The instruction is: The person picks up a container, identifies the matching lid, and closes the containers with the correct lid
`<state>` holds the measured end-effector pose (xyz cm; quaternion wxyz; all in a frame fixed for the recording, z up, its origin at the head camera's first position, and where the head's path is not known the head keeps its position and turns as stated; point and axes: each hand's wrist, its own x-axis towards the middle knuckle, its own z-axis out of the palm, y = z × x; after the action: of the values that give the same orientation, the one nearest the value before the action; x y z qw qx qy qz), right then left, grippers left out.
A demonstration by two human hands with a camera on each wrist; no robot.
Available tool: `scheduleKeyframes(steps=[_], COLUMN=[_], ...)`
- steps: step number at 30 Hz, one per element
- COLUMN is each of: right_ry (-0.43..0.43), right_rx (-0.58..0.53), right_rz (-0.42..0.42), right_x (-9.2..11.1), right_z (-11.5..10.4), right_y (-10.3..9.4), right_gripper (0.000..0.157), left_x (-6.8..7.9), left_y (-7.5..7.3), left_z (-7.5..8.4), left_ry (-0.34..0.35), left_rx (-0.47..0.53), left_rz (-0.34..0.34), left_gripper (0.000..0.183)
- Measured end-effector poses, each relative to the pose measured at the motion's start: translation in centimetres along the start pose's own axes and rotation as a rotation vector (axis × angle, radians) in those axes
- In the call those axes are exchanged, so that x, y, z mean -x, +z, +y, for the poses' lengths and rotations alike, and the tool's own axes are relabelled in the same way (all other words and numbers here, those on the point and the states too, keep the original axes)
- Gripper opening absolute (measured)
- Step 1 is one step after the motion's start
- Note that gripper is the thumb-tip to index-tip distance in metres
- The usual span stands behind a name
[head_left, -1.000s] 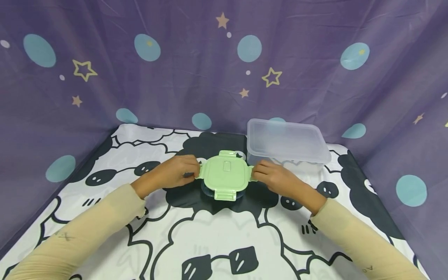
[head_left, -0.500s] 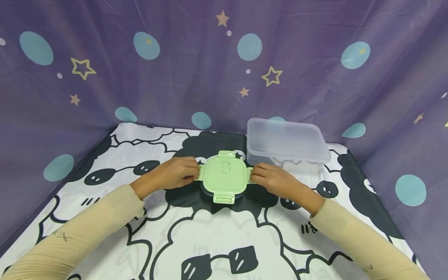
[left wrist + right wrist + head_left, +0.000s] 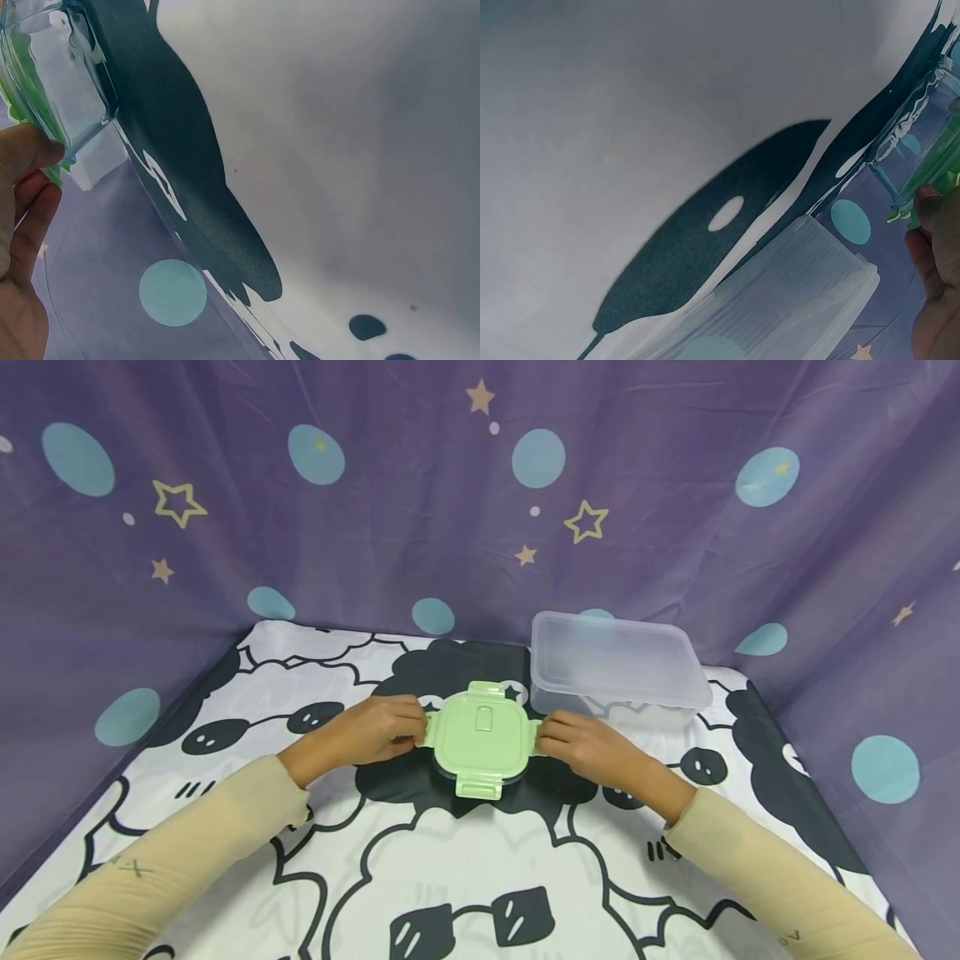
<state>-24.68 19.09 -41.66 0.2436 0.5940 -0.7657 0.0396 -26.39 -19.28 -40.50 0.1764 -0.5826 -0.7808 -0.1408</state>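
Note:
A light green snap lid (image 3: 482, 735) with flaps on its sides sits on a clear glass food container (image 3: 82, 67). My left hand (image 3: 382, 728) pinches the lid's left flap between thumb and fingers. On the opposite side, my right hand (image 3: 588, 743) pinches the right flap. The front flap (image 3: 478, 787) and back flap (image 3: 486, 688) stick out untouched. From above, the lid hides most of the glass; only a dark edge shows below it. Through the glass wall, the green lid (image 3: 939, 154) is visible in the right wrist view.
A translucent plastic box (image 3: 618, 664) with a lid stands at the back right, just behind my right hand. The cloth (image 3: 480, 860) under everything has black-and-white cartoon sheep. A purple curtain (image 3: 420, 543) with stars and dots closes off the back and sides.
The green lid's front flap has shifted slightly toward me and to the left since a second ago. Both hands keep their hold on the side flaps, and the plastic box stays put.

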Motion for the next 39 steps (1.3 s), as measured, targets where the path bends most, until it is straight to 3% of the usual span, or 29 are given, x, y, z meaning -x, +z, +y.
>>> scheduleKeyframes(steps=[16, 27, 34, 39], right_ry=[0.007, 0.033, 0.057, 0.07], right_rx=[-0.005, -0.039, -0.076, -0.108], right_rz=[-0.007, 0.001, -0.04, -0.103], right_x=[0.1, 0.3, 0.1, 0.0], right_z=[0.0, -0.3, -0.4, -0.3], right_y=[0.0, 0.4, 0.0, -0.8], right_gripper=[0.034, 0.041, 0.038, 0.037], left_x=[0.1, 0.1, -0.2, -0.4], left_y=[0.1, 0.2, 0.2, -0.3], left_z=[0.2, 0.4, 0.5, 0.5], left_ry=[-0.021, -0.073, -0.13, -0.178], left_rx=[0.053, 0.082, 0.114, 0.154], left_rz=[0.0, -0.019, -0.069, -0.168], left_gripper=[0.026, 0.026, 0.025, 0.019])
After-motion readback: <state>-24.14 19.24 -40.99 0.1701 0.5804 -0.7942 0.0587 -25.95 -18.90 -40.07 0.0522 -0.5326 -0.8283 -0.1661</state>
